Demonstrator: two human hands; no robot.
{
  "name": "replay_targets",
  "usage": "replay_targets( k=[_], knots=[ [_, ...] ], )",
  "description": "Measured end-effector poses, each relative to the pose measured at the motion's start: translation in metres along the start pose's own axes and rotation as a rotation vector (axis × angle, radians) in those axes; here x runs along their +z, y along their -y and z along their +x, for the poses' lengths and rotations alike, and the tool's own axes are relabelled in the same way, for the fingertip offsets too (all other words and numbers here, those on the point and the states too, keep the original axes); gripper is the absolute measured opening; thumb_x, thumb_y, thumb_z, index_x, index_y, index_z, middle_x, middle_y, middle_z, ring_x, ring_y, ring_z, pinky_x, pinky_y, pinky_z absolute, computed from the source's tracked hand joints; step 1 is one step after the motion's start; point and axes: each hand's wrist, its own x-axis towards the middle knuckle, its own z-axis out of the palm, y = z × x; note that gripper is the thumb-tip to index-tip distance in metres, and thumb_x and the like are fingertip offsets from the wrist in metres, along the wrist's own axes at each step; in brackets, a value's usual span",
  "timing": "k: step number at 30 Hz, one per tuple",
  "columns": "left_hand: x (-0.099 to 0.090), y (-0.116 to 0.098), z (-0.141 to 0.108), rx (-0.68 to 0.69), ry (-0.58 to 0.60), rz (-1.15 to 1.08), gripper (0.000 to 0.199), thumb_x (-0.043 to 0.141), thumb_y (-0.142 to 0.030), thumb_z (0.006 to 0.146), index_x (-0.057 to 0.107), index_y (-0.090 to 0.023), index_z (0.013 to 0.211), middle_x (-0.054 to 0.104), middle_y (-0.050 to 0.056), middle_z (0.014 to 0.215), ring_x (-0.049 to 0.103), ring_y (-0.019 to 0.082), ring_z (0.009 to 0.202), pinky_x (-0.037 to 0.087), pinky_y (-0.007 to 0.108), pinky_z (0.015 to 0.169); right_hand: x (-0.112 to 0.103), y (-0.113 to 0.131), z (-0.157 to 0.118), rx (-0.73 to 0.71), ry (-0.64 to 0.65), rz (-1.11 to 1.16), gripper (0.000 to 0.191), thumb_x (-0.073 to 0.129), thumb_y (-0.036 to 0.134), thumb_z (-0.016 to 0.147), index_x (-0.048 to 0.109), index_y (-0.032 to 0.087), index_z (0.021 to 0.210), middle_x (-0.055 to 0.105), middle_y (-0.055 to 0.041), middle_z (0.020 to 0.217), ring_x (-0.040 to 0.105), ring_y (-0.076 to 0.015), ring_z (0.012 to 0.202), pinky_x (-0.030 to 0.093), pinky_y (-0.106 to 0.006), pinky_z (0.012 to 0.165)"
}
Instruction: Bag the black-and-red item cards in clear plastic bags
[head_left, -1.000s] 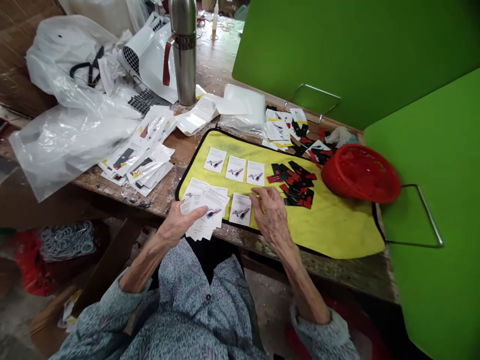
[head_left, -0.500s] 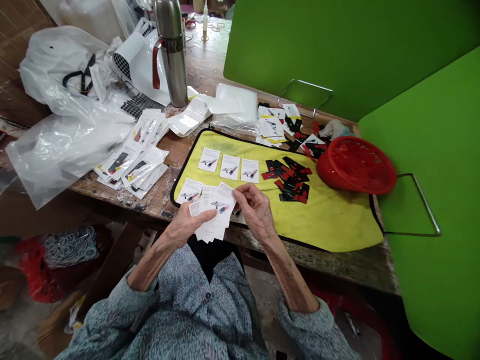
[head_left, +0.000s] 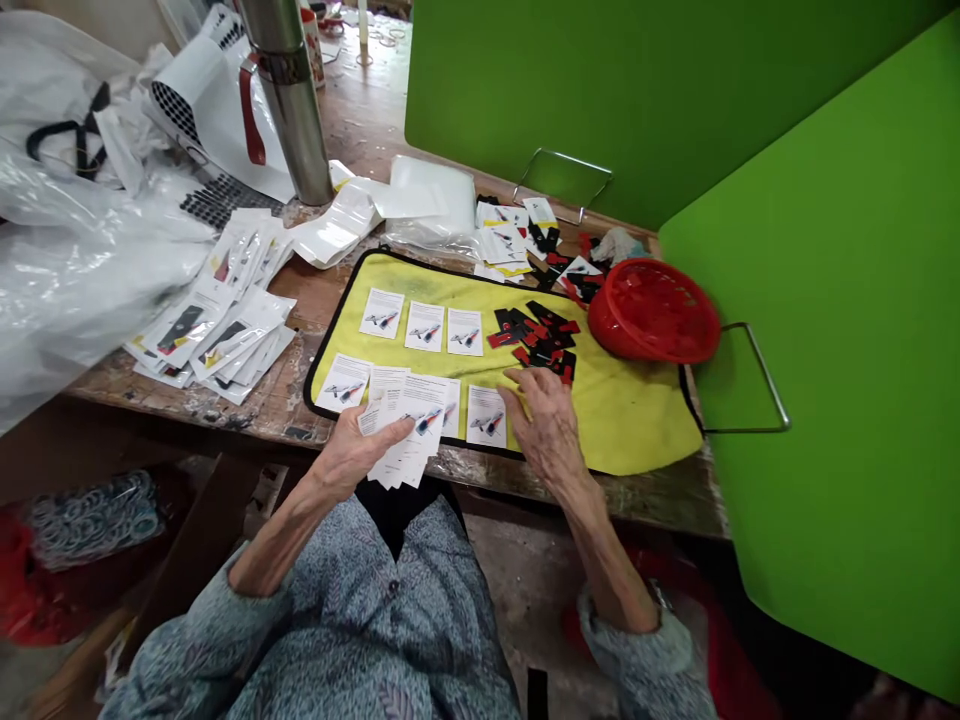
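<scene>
My left hand (head_left: 358, 447) grips a fanned bunch of white printed cards (head_left: 411, 430) over the front edge of the yellow mat (head_left: 637, 430). Just right of a single card (head_left: 486, 416) in the front row, my right hand (head_left: 544, 420) hovers or rests with fingers apart and nothing visible in them. Three cards lie in the back row, among them a middle one (head_left: 424, 327). Another card (head_left: 343, 383) lies at the front left, and one is partly hidden behind the bunch. Black and red pieces (head_left: 536, 338) are heaped beyond my right hand.
A red basket (head_left: 652, 312) stands on the mat's right part. Filled packets (head_left: 217, 310), plastic bags (head_left: 67, 260) and a steel flask (head_left: 296, 120) are at the left. Green panels (head_left: 600, 90) with wire stands border the back and right.
My right hand has moved away from the bunch to the right and its fingers have opened. A card in the front row now shows beside it. The view has shifted right.
</scene>
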Motion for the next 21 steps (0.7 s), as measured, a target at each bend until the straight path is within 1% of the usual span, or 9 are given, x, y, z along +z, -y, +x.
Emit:
replay_targets(
  k=[1, 3, 5, 6, 10, 13, 15, 17, 21],
  knots=[
    [0.004, 0.001, 0.001, 0.003, 0.003, 0.007, 0.053, 0.086, -0.038, 0.061, 0.071, -0.015, 0.107, 0.071, 0.011, 0.115, 0.067, 0.028, 0.107, 0.052, 0.037, 0.097, 0.005, 0.009, -0.002, 0.009, 0.002, 0.075, 0.02, 0.051, 0.036, 0.089, 0.061, 0.02, 0.096, 0.063, -0.0096, 0.093, 0.057, -0.0244, 0.087, 0.044, -0.04, 0.081],
    [0.01, 0.001, 0.001, 0.008, 0.014, 0.012, 0.053, 0.086, -0.037, 0.061, 0.071, -0.014, 0.107, 0.072, 0.011, 0.113, 0.068, 0.027, 0.105, 0.053, 0.038, 0.095, 0.015, 0.026, -0.005, 0.056, 0.096, 0.314, 0.024, 0.055, 0.04, 0.089, 0.059, 0.021, 0.103, 0.063, -0.0068, 0.089, 0.058, -0.021, 0.08, 0.047, -0.035, 0.075],
    [0.013, 0.001, 0.001, 0.005, 0.024, 0.003, 0.052, 0.085, -0.036, 0.062, 0.07, -0.014, 0.107, 0.072, 0.011, 0.112, 0.068, 0.027, 0.103, 0.054, 0.038, 0.094, 0.024, 0.036, -0.005, 0.115, 0.182, 0.531, 0.024, 0.06, 0.04, 0.086, 0.057, 0.021, 0.1, 0.061, -0.0031, 0.083, 0.057, -0.0179, 0.073, 0.048, -0.031, 0.069],
    [0.014, 0.0, 0.0, 0.007, 0.031, -0.002, 0.051, 0.085, -0.036, 0.062, 0.07, -0.014, 0.107, 0.072, 0.011, 0.112, 0.068, 0.027, 0.104, 0.054, 0.038, 0.094, 0.028, 0.038, -0.004, 0.141, 0.193, 0.598, 0.023, 0.062, 0.04, 0.084, 0.056, 0.021, 0.096, 0.059, -0.0016, 0.079, 0.057, -0.017, 0.071, 0.047, -0.03, 0.067],
    [0.013, -0.001, -0.002, 0.034, 0.1, -0.019, 0.047, 0.082, -0.036, 0.067, 0.07, -0.017, 0.108, 0.071, 0.009, 0.116, 0.066, 0.027, 0.109, 0.053, 0.037, 0.096, 0.039, 0.036, -0.001, 0.206, 0.16, 0.673, 0.021, 0.062, 0.041, 0.083, 0.055, 0.022, 0.089, 0.054, 0.0018, 0.071, 0.052, -0.0144, 0.065, 0.043, -0.026, 0.061],
    [0.01, 0.0, -0.003, 0.049, 0.145, -0.036, 0.048, 0.081, -0.036, 0.069, 0.069, -0.018, 0.112, 0.07, 0.01, 0.119, 0.064, 0.027, 0.112, 0.052, 0.036, 0.098, 0.043, 0.036, 0.0, 0.24, 0.116, 0.7, 0.022, 0.061, 0.042, 0.082, 0.052, 0.022, 0.081, 0.053, 0.0018, 0.071, 0.05, -0.0135, 0.063, 0.042, -0.025, 0.059],
    [0.01, 0.0, -0.004, 0.032, 0.141, -0.042, 0.05, 0.082, -0.036, 0.069, 0.069, -0.018, 0.113, 0.069, 0.011, 0.12, 0.064, 0.028, 0.112, 0.051, 0.038, 0.099, 0.04, 0.035, 0.002, 0.272, 0.071, 0.723, 0.022, 0.06, 0.042, 0.081, 0.05, 0.022, 0.08, 0.051, 0.0021, 0.071, 0.048, -0.013, 0.063, 0.041, -0.025, 0.058],
    [0.009, 0.0, -0.005, 0.002, 0.1, -0.037, 0.051, 0.084, -0.037, 0.066, 0.07, -0.017, 0.111, 0.069, 0.012, 0.119, 0.065, 0.029, 0.111, 0.051, 0.039, 0.099, 0.031, 0.029, 0.004, 0.284, 0.024, 0.706, 0.022, 0.059, 0.041, 0.081, 0.05, 0.022, 0.082, 0.05, 0.0024, 0.07, 0.047, -0.0129, 0.062, 0.04, -0.024, 0.057],
    [0.005, 0.001, -0.004, -0.03, 0.012, -0.016, 0.054, 0.086, -0.04, 0.061, 0.072, -0.016, 0.107, 0.071, 0.011, 0.116, 0.066, 0.029, 0.11, 0.052, 0.039, 0.098, -0.004, -0.009, 0.002, 0.22, -0.016, 0.508, 0.021, 0.059, 0.041, 0.081, 0.05, 0.022, 0.082, 0.05, 0.0016, 0.072, 0.048, -0.0141, 0.064, 0.04, -0.025, 0.059]
  ],
)
